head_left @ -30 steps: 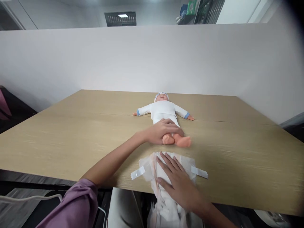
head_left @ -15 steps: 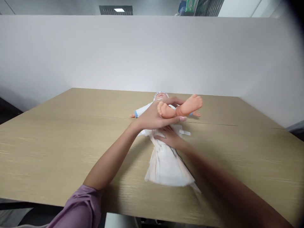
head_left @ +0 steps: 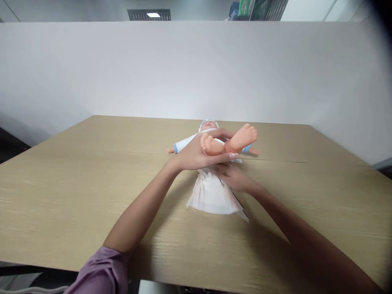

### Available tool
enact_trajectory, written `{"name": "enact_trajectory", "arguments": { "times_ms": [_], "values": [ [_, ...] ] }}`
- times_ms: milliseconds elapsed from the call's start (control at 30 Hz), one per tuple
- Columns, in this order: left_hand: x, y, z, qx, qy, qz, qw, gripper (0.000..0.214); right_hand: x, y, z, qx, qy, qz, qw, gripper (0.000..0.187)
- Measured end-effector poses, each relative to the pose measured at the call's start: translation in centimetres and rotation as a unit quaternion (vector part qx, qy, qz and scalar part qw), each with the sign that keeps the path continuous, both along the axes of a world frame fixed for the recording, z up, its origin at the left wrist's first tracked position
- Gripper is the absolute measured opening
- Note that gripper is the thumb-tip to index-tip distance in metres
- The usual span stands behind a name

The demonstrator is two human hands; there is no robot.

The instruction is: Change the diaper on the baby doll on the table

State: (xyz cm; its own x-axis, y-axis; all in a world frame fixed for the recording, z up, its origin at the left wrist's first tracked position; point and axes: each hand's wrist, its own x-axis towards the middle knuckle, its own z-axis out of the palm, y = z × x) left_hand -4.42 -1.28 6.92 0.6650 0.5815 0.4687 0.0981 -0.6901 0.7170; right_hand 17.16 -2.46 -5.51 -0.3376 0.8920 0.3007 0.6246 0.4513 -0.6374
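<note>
A tan wood-look table [head_left: 67,196] spreads across the frame, from a dark shape [head_left: 9,143] at the left edge to the right edge, with a thin seam running through its middle. Behind it a pale partition [head_left: 183,69] crosses the upper frame; above its top sit a dark panel [head_left: 149,15] with a bright patch at upper left of centre and a green item [head_left: 244,7] further right. A purple sleeve [head_left: 102,271] fills the lower left.

Compared with half a second ago, the left hand [head_left: 202,153] is in nearly the same place at centre, curled closed around the ankles of the doll [head_left: 241,139], which lies on its back with feet raised. The white diaper [head_left: 211,198], centre and just below, has slid up the frame, its near edge now farther from the table's front.

The doll's trunk is mostly covered by the left hand and the feet. The right hand [head_left: 231,175], right of centre, lies against the diaper, fingertips hidden; it seems flattened, but I cannot tell whether it grips anything
</note>
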Motion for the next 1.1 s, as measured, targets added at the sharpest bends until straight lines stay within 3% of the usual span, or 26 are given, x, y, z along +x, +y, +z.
{"name": "enact_trajectory", "arguments": {
  "times_ms": [100,167,267,400,500,600,700,800,933,1100],
  "values": [
    [0.2,-0.8,-0.7,-0.014,0.018,-0.005,1.0,0.041,1.3,-3.9,1.2,-0.023,-0.021,-0.062,0.998,0.038],
    [0.6,-1.5,-1.5,-0.019,0.026,-0.008,0.999,0.041,1.3,-5.4,1.9,0.022,0.012,-0.106,0.994,0.051],
    [1.0,-2.7,-2.8,-0.004,0.026,-0.023,0.999,0.041,0.7,-6.1,2.6,0.1,0.076,-0.065,0.99,0.056],
    [-0.6,-3.9,-4.5,0.041,0.014,-0.03,0.999,0.049,1.6,-5.8,2.6,0.095,0.102,0.006,0.99,0.051],
    [-3.6,-4.3,-6.4,0.06,0.078,-0.006,0.995,0.055,4.0,-5.9,1.4,0.107,0.059,0.072,0.99,0.044],
    [-6.7,-4.5,-8.8,0.07,0.152,0.007,0.986,0.046,6.6,-5.9,-0.9,0.15,-0.046,0.123,0.98,0.042],
    [-8.5,-4.7,-11.1,0.084,0.188,0.024,0.978,0.048,7.8,-5.8,-3.3,0.176,-0.123,0.135,0.967,0.045],
    [-9.2,-4.8,-12.6,0.116,0.213,0.017,0.97,0.044,8.0,-5.8,-4.5,0.178,-0.143,0.138,0.964,0.045],
    [-9.3,-4.6,-13.0,0.148,0.231,0.003,0.962,0.042,8.3,-5.6,-4.6,0.144,-0.136,0.148,0.969,0.045],
    [-8.6,-5.3,-11.5,0.119,0.263,0.021,0.957,0.043,8.7,-5.4,-3.1,0.088,-0.085,0.171,0.978,0.043]
  ]
}}
